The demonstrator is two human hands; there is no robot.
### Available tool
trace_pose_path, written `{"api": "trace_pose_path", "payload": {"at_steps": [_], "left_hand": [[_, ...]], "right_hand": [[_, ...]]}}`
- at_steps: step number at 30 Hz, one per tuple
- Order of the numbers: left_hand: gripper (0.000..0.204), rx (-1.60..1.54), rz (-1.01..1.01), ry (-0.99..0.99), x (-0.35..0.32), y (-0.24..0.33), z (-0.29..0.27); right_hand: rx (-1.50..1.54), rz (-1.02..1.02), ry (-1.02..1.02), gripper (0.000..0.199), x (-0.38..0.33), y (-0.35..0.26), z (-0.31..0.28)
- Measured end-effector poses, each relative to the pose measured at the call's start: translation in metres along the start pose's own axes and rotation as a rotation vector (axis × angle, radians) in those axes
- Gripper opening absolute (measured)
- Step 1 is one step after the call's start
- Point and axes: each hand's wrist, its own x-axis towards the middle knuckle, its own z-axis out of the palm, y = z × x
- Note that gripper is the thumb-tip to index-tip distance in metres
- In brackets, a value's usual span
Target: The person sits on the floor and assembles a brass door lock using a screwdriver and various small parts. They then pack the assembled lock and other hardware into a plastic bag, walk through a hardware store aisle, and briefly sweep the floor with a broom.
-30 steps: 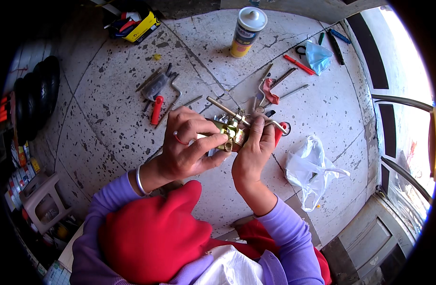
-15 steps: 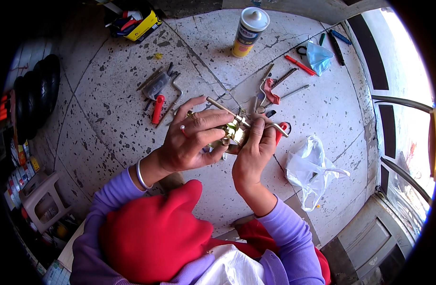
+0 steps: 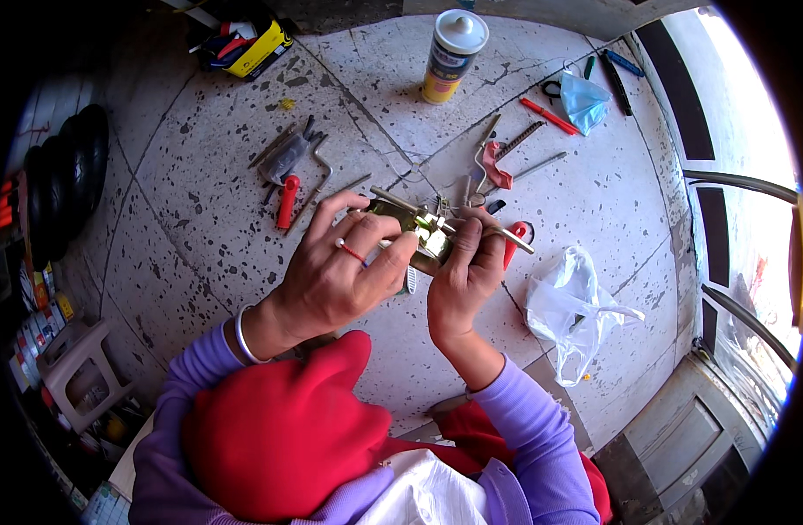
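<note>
While both hands work above speckled stone floor, clear plastic bag lies right of them, spray can stands upright at far edge. Left hand clamped on brass lock body, fingers wrapped over left end. Right hand pinches same part from right, thumb on top. Red-handled screwdriver on floor, left of hands.

labelled white-yellow can upright at floor's far edge

Shiny brass-coloured metal lock body with a bright steel rod; thin, crinkled clear plastic bag; matt, speckled stone floor.
</note>
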Motion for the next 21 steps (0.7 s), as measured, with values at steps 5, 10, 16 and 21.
{"api": "trace_pose_path", "payload": {"at_steps": [5,10,16,21], "left_hand": [[0.024,-0.082,0.05,-0.031,-0.006,-0.003,0.001],[0.041,-0.165,-0.082,0.077,-0.01,-0.009,0.002],[0.049,-0.457,-0.11,-0.279,0.01,-0.026,-0.015],[0.03,-0.729,-0.397,-0.206,0.003,-0.069,0.004]], "right_hand": [[0.049,0.119,-0.011,0.013,-0.003,-0.005,0.001],[0.114,0.142,-0.029,0.013,-0.007,-0.006,0.004],[0.065,-0.044,-0.108,0.012,-0.007,-0.005,-0.002],[-0.015,0.054,-0.2,0.013,-0.009,0.015,-0.034]]}}
